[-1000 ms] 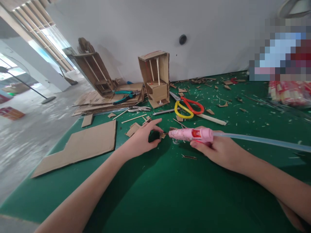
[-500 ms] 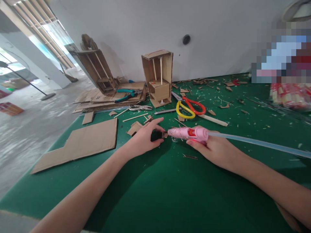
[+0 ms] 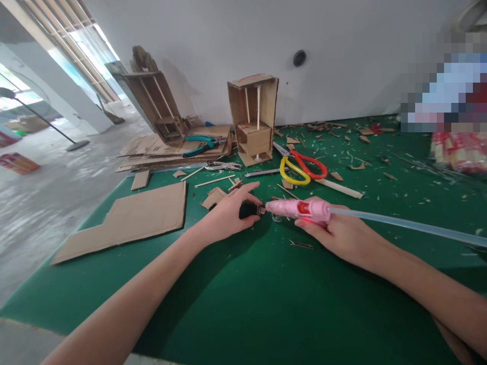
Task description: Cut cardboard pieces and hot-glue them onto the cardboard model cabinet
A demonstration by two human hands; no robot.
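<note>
Pink plastic glue gun [image 3: 283, 208] gripped in R hand [image 3: 344, 234] has moved nearer small brown cardboard pc. [image 3: 262, 209] pinched by L hand [image 3: 226, 218], prob. within gluing reach.

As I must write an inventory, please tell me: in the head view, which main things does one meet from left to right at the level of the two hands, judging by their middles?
Flat cardboard sheet → left hand → small cardboard piece at its fingertips → pink glue gun → right hand → translucent stick.
</note>
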